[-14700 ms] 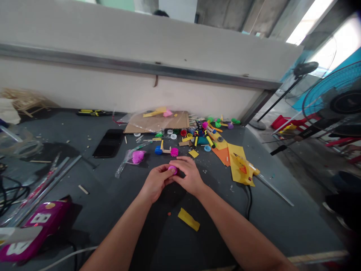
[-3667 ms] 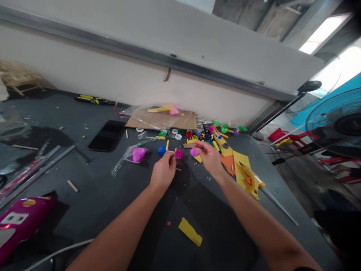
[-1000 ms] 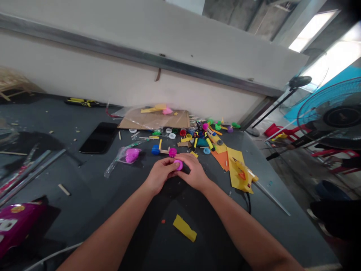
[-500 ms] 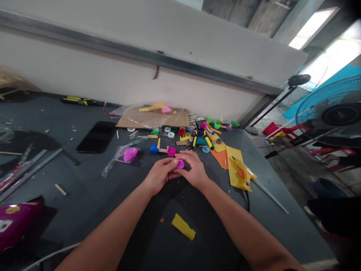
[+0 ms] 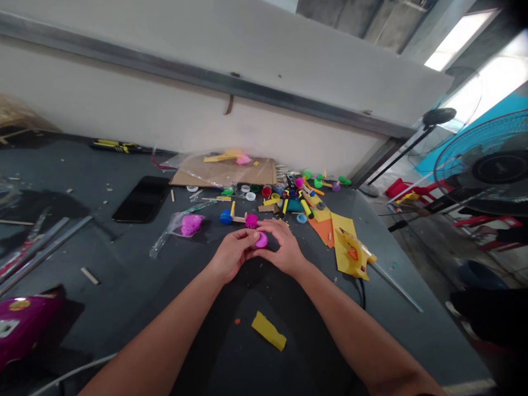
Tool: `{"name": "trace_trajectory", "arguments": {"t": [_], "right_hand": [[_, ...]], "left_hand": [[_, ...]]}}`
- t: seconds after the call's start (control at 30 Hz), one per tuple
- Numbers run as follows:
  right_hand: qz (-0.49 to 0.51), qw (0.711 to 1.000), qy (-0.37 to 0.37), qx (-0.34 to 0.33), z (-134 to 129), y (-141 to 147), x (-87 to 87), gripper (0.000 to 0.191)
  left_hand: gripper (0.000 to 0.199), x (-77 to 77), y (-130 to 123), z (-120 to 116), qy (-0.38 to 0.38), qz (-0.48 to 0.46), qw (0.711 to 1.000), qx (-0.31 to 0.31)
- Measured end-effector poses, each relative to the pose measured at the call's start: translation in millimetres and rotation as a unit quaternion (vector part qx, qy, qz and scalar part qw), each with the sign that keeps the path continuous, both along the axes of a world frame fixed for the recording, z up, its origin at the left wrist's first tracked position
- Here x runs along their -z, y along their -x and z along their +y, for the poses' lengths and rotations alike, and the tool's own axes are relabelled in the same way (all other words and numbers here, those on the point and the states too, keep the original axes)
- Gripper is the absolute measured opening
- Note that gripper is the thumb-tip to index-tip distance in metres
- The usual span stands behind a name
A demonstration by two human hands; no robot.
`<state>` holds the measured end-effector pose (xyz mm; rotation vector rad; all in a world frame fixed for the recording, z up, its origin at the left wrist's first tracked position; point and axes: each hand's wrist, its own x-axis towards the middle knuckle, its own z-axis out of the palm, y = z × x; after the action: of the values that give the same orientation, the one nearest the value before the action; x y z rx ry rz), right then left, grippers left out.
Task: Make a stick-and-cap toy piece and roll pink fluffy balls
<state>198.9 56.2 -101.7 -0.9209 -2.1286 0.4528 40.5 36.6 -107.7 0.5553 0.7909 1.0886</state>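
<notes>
A round magenta plastic cap (image 5: 261,240) sits between my left hand (image 5: 231,256) and my right hand (image 5: 284,253), held by the fingers of both. Just beyond my hands lies a small stick-built axle model with a blue wheel (image 5: 225,216) and a ribbed magenta wheel (image 5: 251,221), joined by pale wooden sticks. My right fingertips are close to the magenta wheel. To the left, a clear plastic bag (image 5: 181,226) holds a pink lump. A yellow paper scrap (image 5: 268,330) lies on the table nearer me, below my forearms.
The dark grey tabletop (image 5: 124,264) carries a black phone (image 5: 142,199), cardboard under clear plastic (image 5: 223,171), several coloured caps and markers, a yellow glue gun (image 5: 352,247) on yellow paper, and a magenta car-shaped shell (image 5: 20,324). A wall runs behind; a fan (image 5: 490,165) stands right.
Since the frame 3.7 s ago my hands have come together, and the cap held in my right hand is now between both. Over the last second the hands only shifted slightly on the cap.
</notes>
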Motion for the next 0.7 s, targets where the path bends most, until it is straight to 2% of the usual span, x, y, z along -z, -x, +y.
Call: {"name": "trace_trajectory", "arguments": {"t": [0.1, 0.3, 0.43, 0.5, 0.6, 0.7], "right_hand": [[-0.015, 0.999, 0.001, -0.028, 0.1, -0.7, -0.4, 0.044], [0.009, 1.0, -0.009, 0.009, 0.1, -0.3, -0.4, 0.037], [-0.005, 0.999, 0.017, -0.044, 0.5, -2.6, -4.0, 0.047], [-0.003, 0.998, 0.032, -0.06, 0.9, -3.6, -4.9, 0.044], [0.021, 0.998, 0.04, -0.031, 0.9, -3.6, -3.9, 0.036], [0.035, 0.998, 0.052, -0.009, 0.4, -3.0, -2.6, 0.04]], "left_hand": [[0.019, 1.0, 0.6, 0.5, -0.006, 0.0, 1.0, -0.005], [0.024, -2.1, -1.2, -1.3, 0.0, -0.008, 1.0, 0.012], [0.025, -3.2, 0.4, -1.1, -0.007, 0.016, 1.0, 0.019], [0.024, -3.2, 1.8, -1.0, -0.014, 0.017, 0.999, 0.036], [0.028, -3.3, 2.8, -1.2, -0.01, 0.004, 0.998, 0.059], [0.027, -3.7, 2.9, -1.2, -0.002, 0.005, 0.999, 0.053]]}}
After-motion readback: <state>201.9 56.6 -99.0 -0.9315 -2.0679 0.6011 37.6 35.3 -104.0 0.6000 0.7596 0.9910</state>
